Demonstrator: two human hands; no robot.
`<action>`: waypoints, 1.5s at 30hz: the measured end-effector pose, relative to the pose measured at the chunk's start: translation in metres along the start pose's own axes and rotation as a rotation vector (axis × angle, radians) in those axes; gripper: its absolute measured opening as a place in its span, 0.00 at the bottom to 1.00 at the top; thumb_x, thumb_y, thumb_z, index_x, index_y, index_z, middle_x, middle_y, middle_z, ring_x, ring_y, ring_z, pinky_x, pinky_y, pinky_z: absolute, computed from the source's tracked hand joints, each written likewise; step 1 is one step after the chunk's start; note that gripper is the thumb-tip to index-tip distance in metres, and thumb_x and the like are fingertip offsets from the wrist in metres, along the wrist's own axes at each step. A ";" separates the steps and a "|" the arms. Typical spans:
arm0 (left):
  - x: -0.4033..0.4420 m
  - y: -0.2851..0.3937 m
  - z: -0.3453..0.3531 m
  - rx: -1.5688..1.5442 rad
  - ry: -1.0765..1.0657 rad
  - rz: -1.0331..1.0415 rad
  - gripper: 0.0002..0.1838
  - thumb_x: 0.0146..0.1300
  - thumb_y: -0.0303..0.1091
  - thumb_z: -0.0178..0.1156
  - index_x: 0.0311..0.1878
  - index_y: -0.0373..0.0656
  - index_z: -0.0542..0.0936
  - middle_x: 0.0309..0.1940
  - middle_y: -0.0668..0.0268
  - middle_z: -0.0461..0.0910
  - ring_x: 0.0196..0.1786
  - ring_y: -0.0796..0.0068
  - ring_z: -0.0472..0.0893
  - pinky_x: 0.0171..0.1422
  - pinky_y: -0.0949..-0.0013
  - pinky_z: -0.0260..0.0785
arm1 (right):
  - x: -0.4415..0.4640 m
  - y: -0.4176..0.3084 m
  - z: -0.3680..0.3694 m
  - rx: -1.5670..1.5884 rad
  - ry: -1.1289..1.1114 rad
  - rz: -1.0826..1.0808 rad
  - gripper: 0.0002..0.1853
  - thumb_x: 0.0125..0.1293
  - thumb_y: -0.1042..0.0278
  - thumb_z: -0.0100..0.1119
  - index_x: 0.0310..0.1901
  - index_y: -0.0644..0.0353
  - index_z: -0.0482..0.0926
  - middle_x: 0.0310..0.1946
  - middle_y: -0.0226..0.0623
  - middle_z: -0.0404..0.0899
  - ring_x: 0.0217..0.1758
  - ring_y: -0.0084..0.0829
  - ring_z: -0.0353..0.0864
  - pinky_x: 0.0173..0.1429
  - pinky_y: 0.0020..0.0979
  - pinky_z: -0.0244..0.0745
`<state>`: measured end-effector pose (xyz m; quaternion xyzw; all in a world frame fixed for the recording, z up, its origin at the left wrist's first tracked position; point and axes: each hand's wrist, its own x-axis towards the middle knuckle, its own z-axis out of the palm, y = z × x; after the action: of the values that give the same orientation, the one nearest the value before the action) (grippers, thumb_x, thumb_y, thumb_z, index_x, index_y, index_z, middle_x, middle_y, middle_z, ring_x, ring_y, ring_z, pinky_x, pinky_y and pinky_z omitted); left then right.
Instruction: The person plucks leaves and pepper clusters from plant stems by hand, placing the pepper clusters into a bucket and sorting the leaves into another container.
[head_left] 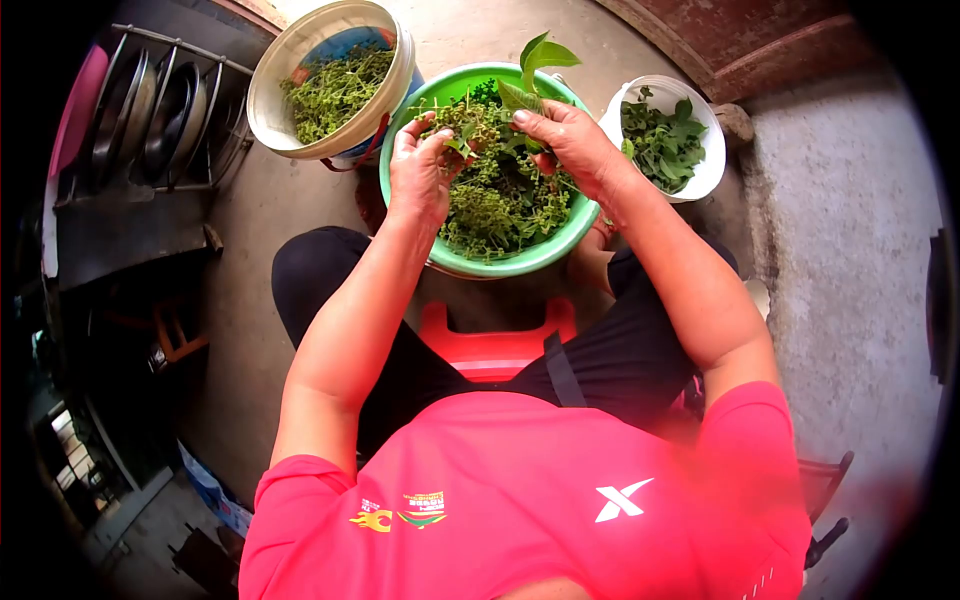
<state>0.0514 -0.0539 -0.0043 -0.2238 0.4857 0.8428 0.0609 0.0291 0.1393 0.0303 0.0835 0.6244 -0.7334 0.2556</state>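
Over a green basin [568, 240] of small green clusters on stems [495, 205], both hands are raised close together. My left hand [422, 168] is closed, its thumb and fingers pinching a sprig of green clusters [468, 128] above the basin's left part. My right hand [568, 145] pinches a leafy stem between thumb and fingers, with broad green leaves [545, 58] pointing up past the basin's far rim. The sprig and the leafy stem nearly meet between the hands; whether they are joined is not clear.
A bucket [268, 100] holding more clusters stands beyond the basin to the left. At right is a white container [712, 150] of loose leaves. A red stool [490, 350] is between the legs. Pans [175, 120] stand in a rack at far left; a wall is at right.
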 end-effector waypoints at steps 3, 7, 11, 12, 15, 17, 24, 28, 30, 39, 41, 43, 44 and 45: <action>0.001 -0.002 0.001 0.009 -0.030 0.082 0.22 0.60 0.24 0.56 0.57 0.44 0.64 0.47 0.61 0.75 0.44 0.65 0.79 0.45 0.60 0.75 | -0.008 -0.004 0.003 0.037 -0.126 -0.005 0.12 0.63 0.58 0.61 0.42 0.57 0.80 0.31 0.22 0.78 0.25 0.11 0.67 0.25 0.16 0.61; -0.004 -0.002 0.008 0.155 -0.014 0.287 0.23 0.61 0.26 0.59 0.58 0.43 0.64 0.48 0.62 0.75 0.48 0.72 0.77 0.48 0.65 0.74 | -0.021 -0.007 0.022 -0.153 -0.088 -0.093 0.19 0.59 0.55 0.66 0.47 0.58 0.80 0.31 0.19 0.76 0.27 0.09 0.66 0.28 0.15 0.63; -0.007 -0.010 0.017 0.030 -0.014 0.317 0.21 0.60 0.21 0.59 0.55 0.39 0.66 0.47 0.63 0.75 0.44 0.78 0.76 0.47 0.75 0.73 | -0.010 0.001 0.027 -0.676 -0.059 -0.223 0.29 0.48 0.48 0.71 0.44 0.64 0.77 0.25 0.36 0.78 0.29 0.27 0.77 0.39 0.32 0.74; -0.006 -0.011 0.017 0.016 -0.008 0.298 0.20 0.59 0.21 0.59 0.54 0.38 0.66 0.47 0.63 0.75 0.44 0.78 0.76 0.49 0.75 0.73 | -0.008 0.007 0.029 -0.753 0.024 -0.273 0.28 0.45 0.48 0.72 0.38 0.64 0.76 0.26 0.41 0.79 0.31 0.35 0.80 0.40 0.35 0.75; -0.011 -0.015 0.018 0.027 -0.076 0.287 0.20 0.59 0.20 0.59 0.54 0.39 0.66 0.46 0.64 0.74 0.44 0.78 0.76 0.48 0.75 0.73 | 0.000 0.014 0.030 -0.750 0.170 -0.261 0.26 0.45 0.49 0.71 0.34 0.64 0.75 0.27 0.44 0.80 0.33 0.41 0.81 0.41 0.38 0.75; -0.014 -0.015 0.019 0.056 -0.075 0.255 0.19 0.60 0.21 0.57 0.54 0.39 0.66 0.46 0.64 0.74 0.43 0.77 0.76 0.46 0.75 0.74 | 0.013 0.023 0.022 -0.688 0.176 -0.278 0.26 0.45 0.48 0.69 0.34 0.65 0.76 0.27 0.47 0.79 0.36 0.44 0.82 0.44 0.40 0.75; -0.002 -0.008 0.008 -0.107 0.025 0.143 0.16 0.61 0.21 0.51 0.53 0.43 0.66 0.44 0.59 0.76 0.40 0.66 0.80 0.42 0.64 0.76 | 0.006 0.004 0.013 -0.032 -0.145 0.019 0.13 0.58 0.61 0.65 0.44 0.53 0.79 0.30 0.19 0.74 0.24 0.11 0.65 0.27 0.15 0.62; -0.003 0.000 0.007 -0.122 0.010 0.143 0.17 0.60 0.22 0.52 0.53 0.42 0.66 0.44 0.59 0.76 0.41 0.64 0.80 0.42 0.63 0.77 | 0.003 -0.013 -0.003 0.149 -0.165 0.022 0.09 0.60 0.63 0.63 0.39 0.52 0.77 0.27 0.19 0.71 0.27 0.13 0.69 0.28 0.17 0.64; -0.004 0.001 0.005 -0.125 -0.011 0.136 0.17 0.60 0.22 0.52 0.53 0.42 0.66 0.44 0.59 0.76 0.41 0.64 0.80 0.42 0.62 0.77 | 0.004 -0.017 -0.014 0.188 -0.184 -0.002 0.08 0.61 0.66 0.62 0.39 0.55 0.76 0.28 0.21 0.72 0.26 0.16 0.68 0.28 0.20 0.64; -0.001 0.016 0.004 -0.171 -0.085 0.104 0.18 0.60 0.22 0.51 0.54 0.44 0.68 0.45 0.60 0.78 0.42 0.64 0.81 0.44 0.62 0.77 | 0.002 -0.023 -0.039 0.374 -0.268 -0.017 0.06 0.65 0.68 0.58 0.40 0.59 0.77 0.30 0.27 0.75 0.27 0.18 0.68 0.29 0.20 0.65; 0.008 0.028 -0.002 -0.209 -0.060 0.132 0.16 0.60 0.22 0.53 0.52 0.44 0.69 0.44 0.60 0.78 0.43 0.63 0.80 0.46 0.60 0.77 | 0.003 -0.030 -0.053 0.305 -0.236 -0.016 0.06 0.65 0.67 0.58 0.39 0.60 0.77 0.26 0.24 0.72 0.25 0.18 0.67 0.29 0.20 0.65; 0.022 0.046 -0.010 -0.254 -0.037 0.184 0.15 0.60 0.21 0.52 0.50 0.44 0.68 0.43 0.60 0.76 0.40 0.62 0.80 0.41 0.59 0.76 | -0.002 -0.043 -0.073 0.138 -0.036 -0.072 0.07 0.64 0.66 0.60 0.38 0.59 0.77 0.24 0.22 0.71 0.24 0.17 0.67 0.29 0.20 0.65; 0.027 0.057 -0.013 -0.259 -0.028 0.211 0.14 0.60 0.21 0.52 0.49 0.44 0.68 0.42 0.60 0.77 0.40 0.61 0.80 0.41 0.58 0.76 | -0.001 -0.043 -0.091 -0.036 0.077 -0.122 0.07 0.62 0.64 0.62 0.37 0.57 0.77 0.23 0.20 0.70 0.23 0.15 0.67 0.28 0.20 0.64; 0.034 0.070 -0.016 -0.268 -0.023 0.240 0.13 0.59 0.21 0.53 0.47 0.43 0.69 0.41 0.60 0.77 0.39 0.60 0.80 0.41 0.57 0.76 | 0.003 -0.042 -0.113 -0.241 0.193 -0.162 0.13 0.56 0.62 0.64 0.39 0.60 0.79 0.28 0.31 0.79 0.29 0.23 0.76 0.34 0.25 0.71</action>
<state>0.0039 -0.1077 0.0298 -0.1608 0.3914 0.9037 -0.0649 -0.0161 0.2503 0.0422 0.0715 0.7342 -0.6599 0.1427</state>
